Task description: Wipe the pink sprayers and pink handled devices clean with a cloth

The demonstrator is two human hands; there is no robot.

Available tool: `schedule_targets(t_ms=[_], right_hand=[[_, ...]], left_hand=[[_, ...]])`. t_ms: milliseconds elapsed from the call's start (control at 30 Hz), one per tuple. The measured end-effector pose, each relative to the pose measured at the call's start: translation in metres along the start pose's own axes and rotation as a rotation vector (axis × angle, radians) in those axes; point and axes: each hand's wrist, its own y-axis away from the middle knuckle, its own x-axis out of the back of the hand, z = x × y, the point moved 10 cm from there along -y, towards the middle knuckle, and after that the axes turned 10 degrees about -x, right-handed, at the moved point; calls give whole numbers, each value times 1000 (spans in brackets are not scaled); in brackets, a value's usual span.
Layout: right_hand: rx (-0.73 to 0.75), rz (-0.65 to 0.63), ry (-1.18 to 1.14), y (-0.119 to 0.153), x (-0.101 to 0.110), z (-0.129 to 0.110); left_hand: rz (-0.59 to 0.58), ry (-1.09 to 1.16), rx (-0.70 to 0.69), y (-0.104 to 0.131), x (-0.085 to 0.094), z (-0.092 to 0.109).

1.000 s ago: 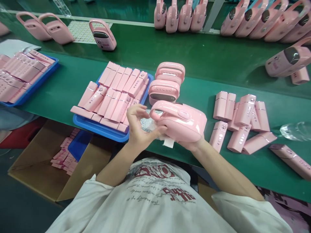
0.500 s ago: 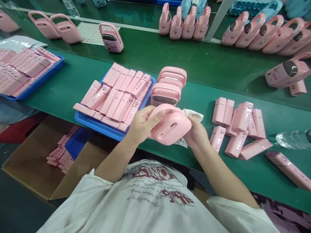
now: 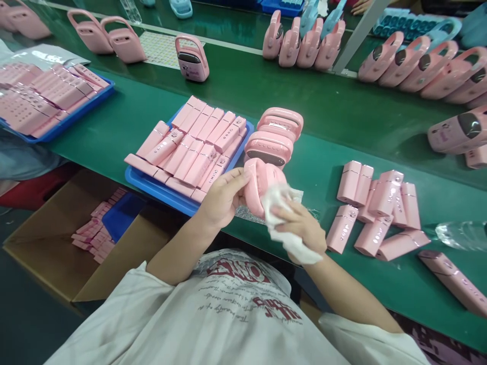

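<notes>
My left hand (image 3: 224, 197) grips a pink handled device (image 3: 253, 187) by its left side, over the front edge of the green table. The device is turned so that its handle loop faces left. Against its right side my right hand (image 3: 302, 225) presses a crumpled white cloth (image 3: 276, 208), with one end hanging below the fingers. Just behind stand two more pink handled devices (image 3: 269, 147), one behind the other. Left of my hands, a blue tray (image 3: 152, 188) holds several pink stick-shaped pieces (image 3: 196, 162).
Several loose pink pieces (image 3: 386, 192) and a clear bottle (image 3: 460, 235) lie at the right. Pink devices line the back shelf (image 3: 236, 76). Another filled blue tray (image 3: 81, 114) is far left, above an open cardboard box (image 3: 41, 243). A person's hand (image 3: 361, 6) shows at the top.
The held device has turned from showing its flat ported face to a more edge-on view. My right hand has brought the cloth across its right side. The camera view has shifted slightly.
</notes>
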Motion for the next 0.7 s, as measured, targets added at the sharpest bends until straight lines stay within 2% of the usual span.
schedule_targets(t_ms=[33, 100, 200, 300, 400, 467, 533, 633, 700], right_hand=[[71, -43, -14, -2, 0, -11], [147, -39, -16, -7, 5, -23], [16, -129, 141, -18, -4, -14], [-103, -176, 248, -17, -10, -4], [-217, -113, 328, -12, -5, 4], [-301, -87, 352, -8, -2, 10], [-425, -93, 293, -5, 1, 19], [-686, -117, 133, -1, 8, 37], [-826, -96, 87, -2, 21, 43]], left_hand=[[-19, -18, 8, 1, 0, -2], [-67, -57, 32, 5, -3, -7], [-193, -96, 80, 12, -15, -17], [-370, -137, 98, 19, -36, -22], [-489, -401, -37, 22, -51, -14], [-483, -666, -178, 21, -53, -3], [-479, -769, -212, 22, -53, -1], [-552, -530, -78, 27, -50, -12], [-567, -398, -57, 30, -42, -13]])
